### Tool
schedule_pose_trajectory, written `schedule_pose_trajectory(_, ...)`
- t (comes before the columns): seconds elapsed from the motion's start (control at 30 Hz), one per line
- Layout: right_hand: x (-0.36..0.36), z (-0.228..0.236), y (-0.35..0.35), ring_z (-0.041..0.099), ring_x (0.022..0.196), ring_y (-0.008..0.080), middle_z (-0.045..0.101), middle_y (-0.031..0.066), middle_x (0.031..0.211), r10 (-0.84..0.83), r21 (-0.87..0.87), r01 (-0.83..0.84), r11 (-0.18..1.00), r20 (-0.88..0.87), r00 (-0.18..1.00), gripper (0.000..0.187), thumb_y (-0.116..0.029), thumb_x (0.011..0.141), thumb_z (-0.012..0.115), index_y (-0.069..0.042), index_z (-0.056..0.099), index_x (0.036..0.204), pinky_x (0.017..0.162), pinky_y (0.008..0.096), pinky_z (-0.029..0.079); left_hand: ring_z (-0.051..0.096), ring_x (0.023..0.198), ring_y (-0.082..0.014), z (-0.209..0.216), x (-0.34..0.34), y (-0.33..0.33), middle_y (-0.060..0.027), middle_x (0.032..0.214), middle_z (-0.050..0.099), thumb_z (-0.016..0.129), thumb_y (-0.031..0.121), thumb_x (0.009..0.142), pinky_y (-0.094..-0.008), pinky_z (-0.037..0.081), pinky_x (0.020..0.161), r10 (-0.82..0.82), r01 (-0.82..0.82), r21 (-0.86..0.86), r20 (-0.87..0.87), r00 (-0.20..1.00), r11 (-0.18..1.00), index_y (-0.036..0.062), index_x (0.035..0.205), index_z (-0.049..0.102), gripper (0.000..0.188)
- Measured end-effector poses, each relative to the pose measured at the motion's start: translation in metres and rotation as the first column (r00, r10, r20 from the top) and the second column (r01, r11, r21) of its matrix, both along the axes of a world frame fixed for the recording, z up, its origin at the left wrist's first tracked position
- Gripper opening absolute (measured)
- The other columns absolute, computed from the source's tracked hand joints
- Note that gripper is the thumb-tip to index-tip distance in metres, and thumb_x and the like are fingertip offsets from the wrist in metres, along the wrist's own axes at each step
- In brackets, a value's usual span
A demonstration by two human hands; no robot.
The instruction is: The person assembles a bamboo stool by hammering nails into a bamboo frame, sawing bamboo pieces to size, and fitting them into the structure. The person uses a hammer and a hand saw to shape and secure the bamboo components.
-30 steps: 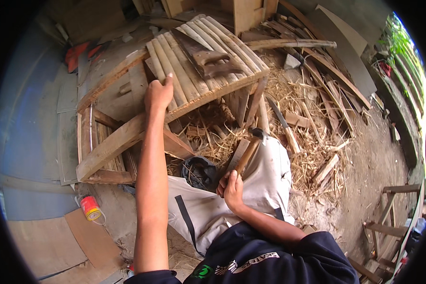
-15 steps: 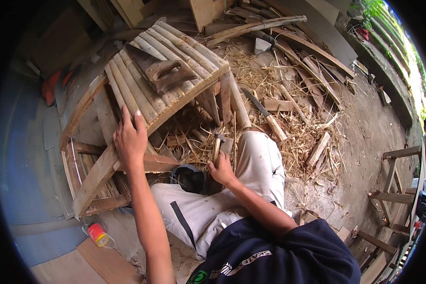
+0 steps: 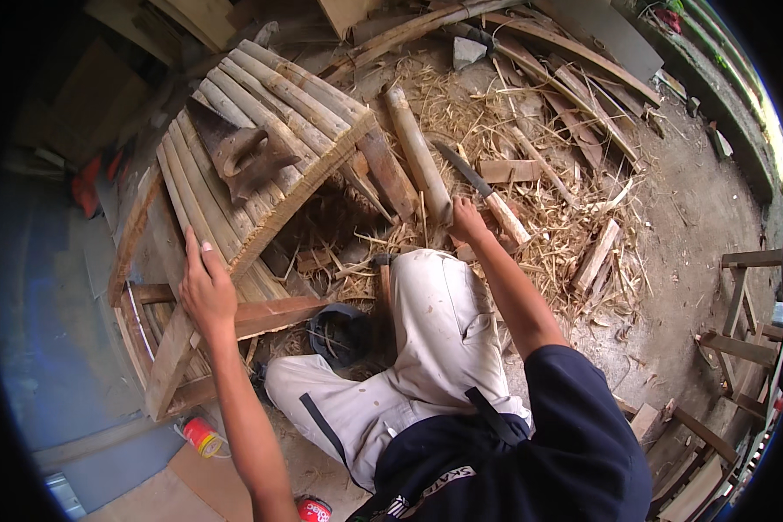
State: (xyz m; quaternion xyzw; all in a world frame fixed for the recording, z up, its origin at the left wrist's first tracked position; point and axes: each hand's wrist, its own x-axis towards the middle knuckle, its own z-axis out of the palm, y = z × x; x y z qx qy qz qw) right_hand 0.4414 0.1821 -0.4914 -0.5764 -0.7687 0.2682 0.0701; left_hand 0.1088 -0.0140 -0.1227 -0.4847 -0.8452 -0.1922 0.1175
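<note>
Shavings (image 3: 544, 280) litter the floor (image 3: 679, 261); left hand (image 3: 207, 291) rests, fingers spread, on the slatted surface (image 3: 278, 91); right hand (image 3: 467, 220) curls round the near end of 1 pole (image 3: 416, 148) alongside; gripping seems the current step, a steady hold needed next.

woodworking workshop, rough and makeshift, bright daylight (image 3: 779, 143) along right edge. evidence: handsaw (image 3: 250, 161) lying flat on a slatted bench (image 3: 291, 106) of round poles, left; pale shavings (image 3: 544, 261) strewn thickly over a dusty floor (image 3: 670, 278), middle to right; long-bladed knife (image 3: 471, 177) down among them. planks (image 3: 574, 100) heaped loosely, far right. flat boards (image 3: 187, 22) standing, far left. rough timber frame (image 3: 744, 348), near right.
</note>
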Motion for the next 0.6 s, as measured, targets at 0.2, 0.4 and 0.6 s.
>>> schedule_pose_trajectory(0.2, -0.009, -0.033, -0.003, 0.056, 0.117, 0.0351, 0.058, 0.0183, 0.121, 0.022, 0.267, -0.058, 0.962, 0.137, 0.990, 0.046, -0.009, 0.081, 0.063, -0.002, 0.047, 0.124, 0.094, 0.0475, 0.047, 0.054, 0.123, -0.0414, 0.000, -0.002, 0.001, -0.0220, 0.136, 0.056, 0.035, 0.033, 0.102, -0.0454, 0.042, 0.101, -0.010, 0.010, 0.004, -0.004, 1.000, 1.000, 0.0057, 0.144, 0.046, 0.051)
schedule_pose_trajectory(0.4, 0.024, 0.026, -0.008, 0.066, 0.087, 0.0414, 0.068, 0.0238, 0.096, -0.016, 0.303, 0.095, 0.948, -0.255, 0.967, 0.037, -0.013, 0.084, 0.062, 0.002, 0.057, 0.118, 0.077, 0.0468, 0.053, 0.056, 0.119, -0.0425, 0.001, 0.000, -0.001, -0.0242, 0.130, 0.059, 0.035, 0.035, 0.101, -0.0463, 0.043, 0.100, 0.034, -0.034, -0.008, 0.009, 0.999, 0.999, 0.0072, 0.145, 0.045, 0.053)
schedule_pose_trajectory(0.6, 0.029, 0.133, -0.037, 0.068, 0.063, 0.0208, 0.073, 0.0178, 0.082, -0.368, -0.314, 0.196, 0.929, -0.832, 0.415, 0.025, -0.016, 0.096, 0.058, 0.008, 0.065, 0.101, 0.060, 0.0369, 0.052, 0.045, 0.131, -0.0410, 0.006, 0.010, -0.004, -0.0251, 0.140, 0.049, 0.042, 0.035, 0.101, -0.0460, 0.035, 0.108, 0.047, -0.046, 0.066, -0.010, 0.999, 0.997, 0.0047, 0.146, 0.042, 0.054)
